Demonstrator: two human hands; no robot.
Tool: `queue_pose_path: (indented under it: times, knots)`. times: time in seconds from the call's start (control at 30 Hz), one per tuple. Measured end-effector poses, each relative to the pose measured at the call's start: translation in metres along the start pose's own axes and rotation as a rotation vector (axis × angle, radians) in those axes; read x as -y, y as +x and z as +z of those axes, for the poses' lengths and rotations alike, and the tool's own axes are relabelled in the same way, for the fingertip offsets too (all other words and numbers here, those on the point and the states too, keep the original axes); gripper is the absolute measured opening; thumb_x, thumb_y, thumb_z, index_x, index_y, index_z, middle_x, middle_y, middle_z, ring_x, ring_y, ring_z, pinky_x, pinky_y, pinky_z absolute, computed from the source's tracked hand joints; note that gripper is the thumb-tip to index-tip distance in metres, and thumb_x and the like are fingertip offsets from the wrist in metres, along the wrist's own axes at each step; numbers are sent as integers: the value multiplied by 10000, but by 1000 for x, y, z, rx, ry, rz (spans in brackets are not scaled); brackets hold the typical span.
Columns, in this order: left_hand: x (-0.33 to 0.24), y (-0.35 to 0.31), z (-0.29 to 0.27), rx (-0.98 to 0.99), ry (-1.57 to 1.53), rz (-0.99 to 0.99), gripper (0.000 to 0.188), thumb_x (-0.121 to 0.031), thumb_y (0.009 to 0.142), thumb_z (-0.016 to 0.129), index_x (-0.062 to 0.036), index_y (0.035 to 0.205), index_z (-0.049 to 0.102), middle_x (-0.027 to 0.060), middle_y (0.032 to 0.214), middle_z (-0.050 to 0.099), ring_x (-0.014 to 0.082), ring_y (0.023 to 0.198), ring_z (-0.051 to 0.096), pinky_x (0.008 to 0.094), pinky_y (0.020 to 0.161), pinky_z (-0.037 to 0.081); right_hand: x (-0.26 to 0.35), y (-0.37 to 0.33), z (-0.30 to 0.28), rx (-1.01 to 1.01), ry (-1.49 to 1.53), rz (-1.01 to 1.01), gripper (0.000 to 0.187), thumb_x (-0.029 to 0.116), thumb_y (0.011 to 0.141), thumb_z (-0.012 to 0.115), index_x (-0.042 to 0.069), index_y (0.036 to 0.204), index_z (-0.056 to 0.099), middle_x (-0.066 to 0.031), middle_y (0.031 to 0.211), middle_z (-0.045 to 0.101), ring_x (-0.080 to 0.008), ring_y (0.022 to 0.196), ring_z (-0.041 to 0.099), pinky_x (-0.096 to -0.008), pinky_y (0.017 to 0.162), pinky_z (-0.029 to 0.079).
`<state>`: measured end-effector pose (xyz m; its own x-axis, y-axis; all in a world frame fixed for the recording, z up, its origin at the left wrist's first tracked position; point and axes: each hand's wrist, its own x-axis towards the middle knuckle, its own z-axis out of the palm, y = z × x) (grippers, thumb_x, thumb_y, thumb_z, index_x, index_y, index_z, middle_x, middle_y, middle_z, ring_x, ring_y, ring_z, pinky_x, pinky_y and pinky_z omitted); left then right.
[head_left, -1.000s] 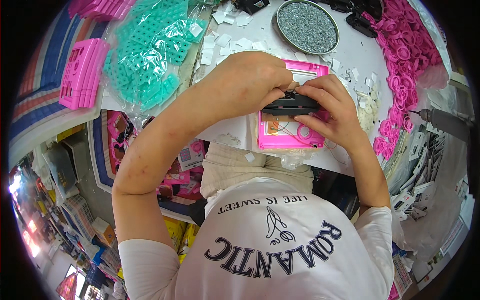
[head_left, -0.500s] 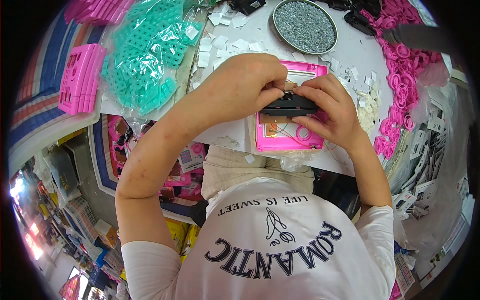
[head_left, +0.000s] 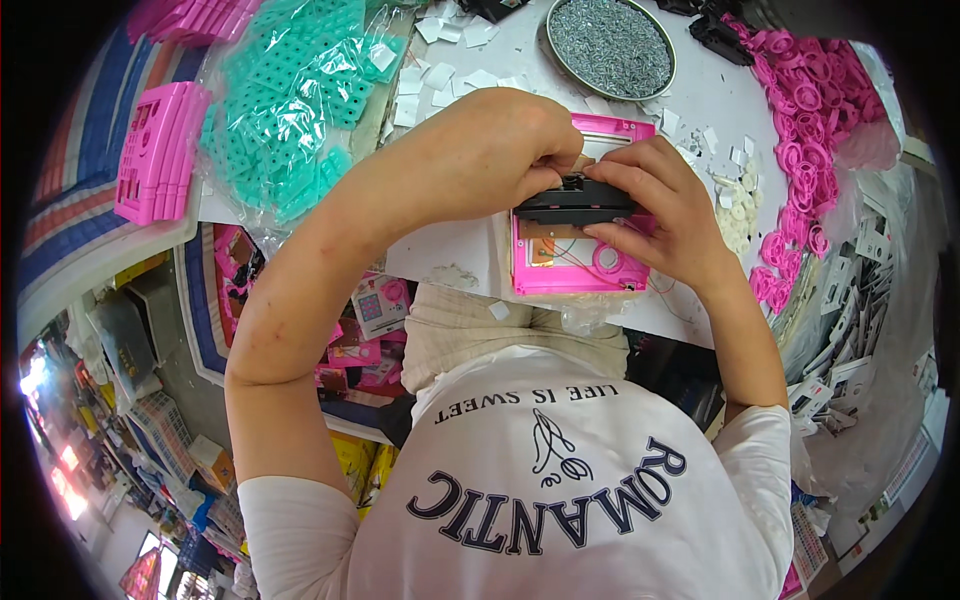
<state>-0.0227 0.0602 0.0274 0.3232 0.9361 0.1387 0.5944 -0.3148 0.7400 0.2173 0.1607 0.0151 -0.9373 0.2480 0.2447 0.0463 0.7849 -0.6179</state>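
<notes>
A pink plastic casing point(head_left: 632, 277) lies on the table in front of me, with a brown circuit board and thin wires inside its near half. Over the casing's middle sits a long black plastic part point(head_left: 572, 214). My right hand point(head_left: 668, 205) grips its right end, thumb on the near side and fingers on the far side. The fingers of my left hand point(head_left: 525, 145) are pinched together at the black part's far edge. Whatever lies between those fingertips is hidden by the hand.
A round metal tray point(head_left: 550, 50) of small screws stands beyond the casing. White squares point(head_left: 438, 76) lie scattered. At left are a clear bag of teal parts point(head_left: 290, 110) and stacked pink panels point(head_left: 160, 150); at right, white pieces point(head_left: 737, 215) and a heap of pink rings point(head_left: 800, 150).
The black part has turned slightly, showing more of its top side. My left hand has shifted a little away from me, and my right fingers have moved slightly along the part.
</notes>
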Motion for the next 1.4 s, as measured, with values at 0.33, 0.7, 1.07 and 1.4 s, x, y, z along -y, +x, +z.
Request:
queue_pose_path:
  times: [0.33, 0.7, 1.07, 1.4]
  knots:
    - [-6, 4, -5, 87, 110, -52, 108, -66, 790, 720, 13, 830, 657, 160, 826, 640, 367, 797, 634, 440, 713, 500, 4, 4, -2, -8, -23, -28, 533, 150, 664, 867, 66, 1154, 673, -104, 1075, 647, -321, 963, 602, -424, 825, 526]
    - [-10, 16, -3, 160, 375, -2, 108, -97, 798, 692, 8, 773, 704, 190, 802, 665, 386, 799, 672, 468, 750, 532, 6, 11, -6, 89, -62, -31, 554, 164, 680, 857, 94, 1195, 665, -91, 1044, 624, -316, 952, 589, -420, 824, 513]
    - [-47, -38, 38, -257, 146, -179, 178, -68, 886, 638, 3, 1028, 718, 155, 868, 611, 357, 823, 624, 460, 741, 513, 20, 16, -9, 207, -221, -27, 501, 135, 737, 809, 157, 1207, 636, -41, 1092, 608, -285, 1031, 587, -396, 782, 562]
    - [-17, -15, 25, -101, -159, -492, 232, -181, 864, 730, 40, 934, 731, 130, 765, 701, 183, 676, 651, 327, 649, 517, 33, 14, -13, 222, -368, -31, 457, 143, 786, 760, 169, 1222, 627, -2, 1101, 617, -237, 1030, 603, -356, 717, 592]
